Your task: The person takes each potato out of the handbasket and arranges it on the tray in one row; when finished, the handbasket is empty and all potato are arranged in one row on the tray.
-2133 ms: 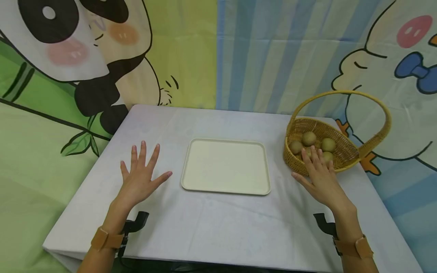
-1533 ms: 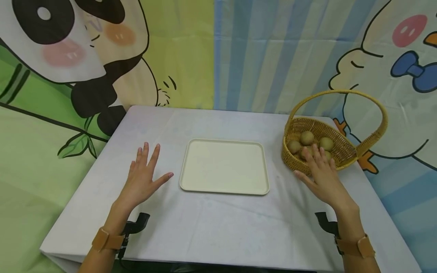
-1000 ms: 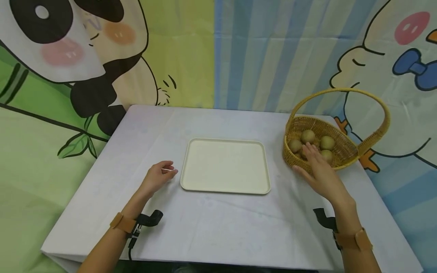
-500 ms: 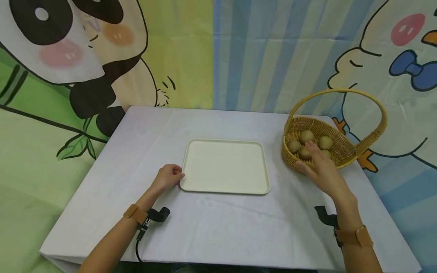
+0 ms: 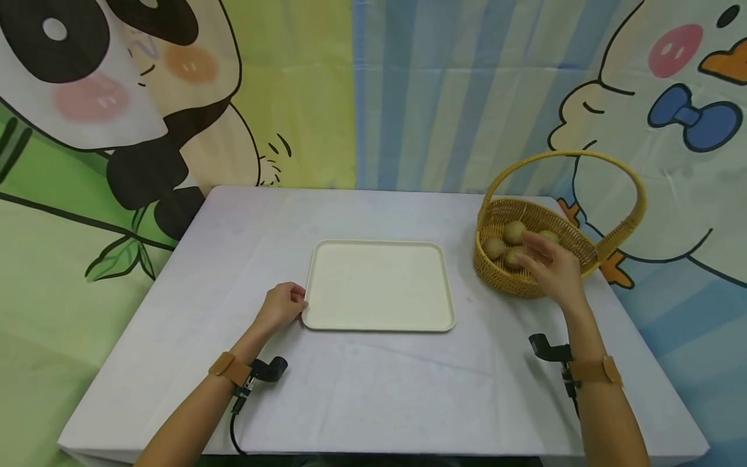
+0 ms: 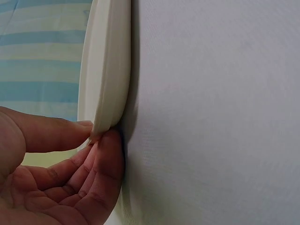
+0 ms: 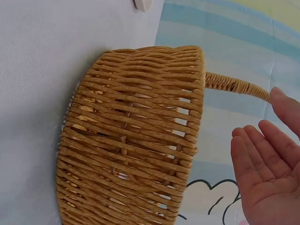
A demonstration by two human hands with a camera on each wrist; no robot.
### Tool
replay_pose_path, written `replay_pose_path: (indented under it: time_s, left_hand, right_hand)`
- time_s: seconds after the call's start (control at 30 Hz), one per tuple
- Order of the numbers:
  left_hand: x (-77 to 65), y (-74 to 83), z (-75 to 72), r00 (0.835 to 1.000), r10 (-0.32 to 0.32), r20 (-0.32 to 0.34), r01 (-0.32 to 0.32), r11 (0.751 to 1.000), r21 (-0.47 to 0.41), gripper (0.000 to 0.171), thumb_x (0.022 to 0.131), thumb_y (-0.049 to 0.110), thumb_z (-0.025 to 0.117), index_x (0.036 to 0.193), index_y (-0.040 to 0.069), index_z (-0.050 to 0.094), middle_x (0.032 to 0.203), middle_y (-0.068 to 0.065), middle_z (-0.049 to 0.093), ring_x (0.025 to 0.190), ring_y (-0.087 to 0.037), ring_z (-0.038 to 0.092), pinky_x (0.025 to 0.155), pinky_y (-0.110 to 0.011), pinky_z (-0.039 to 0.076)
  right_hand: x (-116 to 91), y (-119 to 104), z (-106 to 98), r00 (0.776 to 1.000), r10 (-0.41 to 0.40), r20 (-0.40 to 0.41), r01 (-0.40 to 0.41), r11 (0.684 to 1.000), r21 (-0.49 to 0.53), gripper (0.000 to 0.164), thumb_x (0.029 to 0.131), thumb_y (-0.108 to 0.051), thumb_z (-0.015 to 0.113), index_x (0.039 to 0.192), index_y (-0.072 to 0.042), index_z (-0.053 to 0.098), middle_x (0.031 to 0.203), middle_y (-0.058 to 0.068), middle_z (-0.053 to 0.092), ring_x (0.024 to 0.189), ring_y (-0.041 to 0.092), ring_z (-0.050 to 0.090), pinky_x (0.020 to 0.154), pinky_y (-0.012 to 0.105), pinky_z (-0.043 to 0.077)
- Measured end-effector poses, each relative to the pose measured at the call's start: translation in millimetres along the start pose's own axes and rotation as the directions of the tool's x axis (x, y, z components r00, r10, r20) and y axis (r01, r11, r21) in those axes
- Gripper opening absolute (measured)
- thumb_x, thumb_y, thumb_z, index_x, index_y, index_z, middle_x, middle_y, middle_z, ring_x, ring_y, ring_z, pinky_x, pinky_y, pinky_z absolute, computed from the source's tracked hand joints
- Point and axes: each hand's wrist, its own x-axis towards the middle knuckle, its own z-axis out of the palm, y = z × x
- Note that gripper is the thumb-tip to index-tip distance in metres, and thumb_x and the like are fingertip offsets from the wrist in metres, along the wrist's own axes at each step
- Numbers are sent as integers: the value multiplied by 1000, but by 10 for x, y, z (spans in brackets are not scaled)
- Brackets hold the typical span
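Fingers (image 6: 105, 161) of the left hand (image 5: 281, 306) pinch the tray (image 5: 379, 285), right hand (image 5: 554, 267) over a basket (image 5: 504, 280) of round things (image 5: 514, 231), thumb (image 7: 288, 111) and fingers apart.

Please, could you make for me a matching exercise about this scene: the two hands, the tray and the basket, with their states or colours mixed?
Column 1
1. Wicker basket
2. Left hand
3. Tray
4. Right hand

Column 2
A. hovering by the basket, holding nothing
B. cream-coloured and rectangular
C. contains round greenish-brown items
D. pinching the tray's edge

Right pairs: 1-C, 2-D, 3-B, 4-A
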Motion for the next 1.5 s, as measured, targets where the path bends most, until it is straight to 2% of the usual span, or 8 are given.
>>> replay_pose_path:
  time_s: [0.13,0.23,0.47,0.6,0.83,1.0,1.2,1.5]
  left_hand:
    - [1,-7,5,1000,7,-7,-7,1000,4,22,82,0,63,102,-7,57,78,-10,59,60,-13,55,54,-24,45]
    - [4,-8,7,1000,11,-9,-11,1000,3,22,82,0,63,102,-8,57,79,-11,59,61,-13,55,55,-24,45]
    - [17,-19,11,1000,12,-14,-11,999,35,22,82,1,63,102,-7,58,81,-11,60,66,-16,56,57,-25,45]
    - [26,-22,12,1000,17,-18,-16,998,53,22,81,2,63,101,-7,58,81,-11,60,68,-17,55,58,-25,44]
    - [23,-10,14,1000,19,-22,-17,998,55,22,81,2,63,101,-7,58,80,-10,60,67,-17,55,58,-25,44]
    - [14,-6,10,1000,20,-22,-19,998,67,22,81,2,63,101,-6,58,80,-10,60,69,-18,55,59,-26,43]
    - [2,-6,5,1000,14,-21,-12,998,60,22,81,1,63,101,-7,58,80,-11,60,69,-19,55,59,-25,43]
    - [2,-1,12,999,30,-22,-28,997,65,21,80,0,64,99,-7,58,79,-10,59,67,-18,55,58,-26,44]
  right_hand:
    - [35,36,2,998,65,21,-65,998,-1,49,85,-17,68,129,-1,53,127,19,54,113,30,54,84,6,40]
    - [86,187,14,995,95,29,-95,995,-19,52,84,-26,68,130,-5,53,128,14,55,115,29,53,85,9,42]
    - [189,368,25,987,140,76,-133,987,-93,58,84,-33,67,131,-3,51,129,18,53,117,34,50,95,42,42]
    - [265,445,33,980,167,111,-151,979,-137,61,85,-32,67,132,0,48,130,23,51,117,41,47,94,49,40]
    - [396,578,66,954,241,180,-206,959,-192,63,85,-23,69,134,7,43,132,30,45,119,47,42,96,55,36]
    - [448,648,91,933,264,243,-200,945,-258,67,84,-20,70,135,10,38,131,35,42,120,49,39,97,58,32]
    - [495,676,126,935,226,272,-137,940,-311,60,81,-17,72,128,10,46,124,35,47,114,48,42,96,58,31]
    - [534,673,164,927,243,285,-128,921,-367,60,78,-19,72,124,12,47,115,36,50,102,46,47,88,55,37]
